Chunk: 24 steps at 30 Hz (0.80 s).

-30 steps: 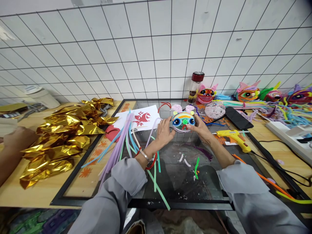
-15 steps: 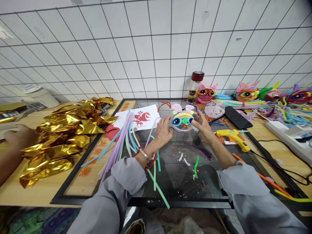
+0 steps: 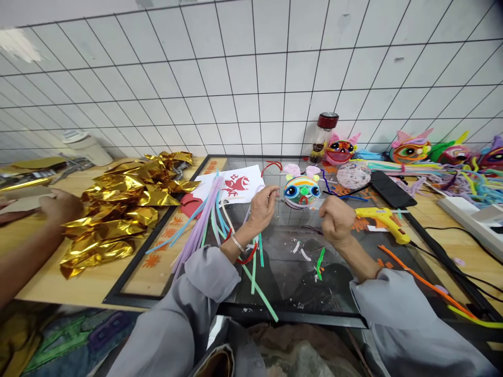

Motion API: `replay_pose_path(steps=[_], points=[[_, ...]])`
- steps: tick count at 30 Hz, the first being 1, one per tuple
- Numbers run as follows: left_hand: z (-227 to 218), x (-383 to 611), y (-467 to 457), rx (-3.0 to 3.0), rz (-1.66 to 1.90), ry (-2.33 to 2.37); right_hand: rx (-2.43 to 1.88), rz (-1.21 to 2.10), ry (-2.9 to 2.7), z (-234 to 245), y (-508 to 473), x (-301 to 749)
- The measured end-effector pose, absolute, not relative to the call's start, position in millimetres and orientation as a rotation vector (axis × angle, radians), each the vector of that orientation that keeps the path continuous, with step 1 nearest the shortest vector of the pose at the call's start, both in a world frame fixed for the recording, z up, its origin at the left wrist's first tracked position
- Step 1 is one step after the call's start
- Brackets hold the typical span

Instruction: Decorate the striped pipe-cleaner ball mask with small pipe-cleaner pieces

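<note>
A small animal head point(image 3: 302, 191) made of coloured pipe cleaners stands on the dark glass top, with big blue eyes, a green nose and pink ears. My left hand point(image 3: 263, 210) is just left of it, thumb and fingers pinched together; whether anything is between them I cannot make out. At the lower right of the head, my right hand point(image 3: 337, 220) is curled into a fist, and its inside is hidden. A dark purple strand point(image 3: 312, 229) shows beside that fist. Green pipe cleaner scraps point(image 3: 321, 263) and white bits lie in front.
Lilac pipe cleaners point(image 3: 202, 225) and gold foil point(image 3: 118, 209) lie to the left, near a co-worker's hand point(image 3: 63, 207) and paper. A yellow glue gun point(image 3: 385, 220), a phone point(image 3: 393, 188) and a power strip point(image 3: 475, 225) are at right. A bottle point(image 3: 324, 139) stands behind.
Both hands have come away from the animal head. My right hand has dropped lower and closed into a fist; my left fingers have drawn together. The view has shifted slightly left.
</note>
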<state>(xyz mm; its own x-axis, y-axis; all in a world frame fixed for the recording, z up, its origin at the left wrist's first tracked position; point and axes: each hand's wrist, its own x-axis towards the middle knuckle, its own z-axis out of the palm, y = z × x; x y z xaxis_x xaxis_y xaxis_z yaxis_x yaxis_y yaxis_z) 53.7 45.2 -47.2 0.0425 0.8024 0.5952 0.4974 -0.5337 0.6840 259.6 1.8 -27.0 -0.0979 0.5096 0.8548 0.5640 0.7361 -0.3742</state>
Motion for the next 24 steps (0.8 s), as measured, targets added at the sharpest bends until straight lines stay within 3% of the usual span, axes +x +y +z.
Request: replay_pose_path(steps=[10, 17, 24], points=[[-41.7, 43.3, 47.0, 1.812, 1.492, 1.466, -0.582, -0.056, -2.464, -27.9, -45.1, 181.6], [-38.6, 46.0, 45.1, 1.734, 1.469, 1.435, -0.564, -0.109, -2.605, -40.6, -55.3, 145.6], [-38.0, 56.7, 37.8, 1.745, 1.411, 1.378, -0.594, -0.079, -2.386, -58.5, -57.8, 131.0]])
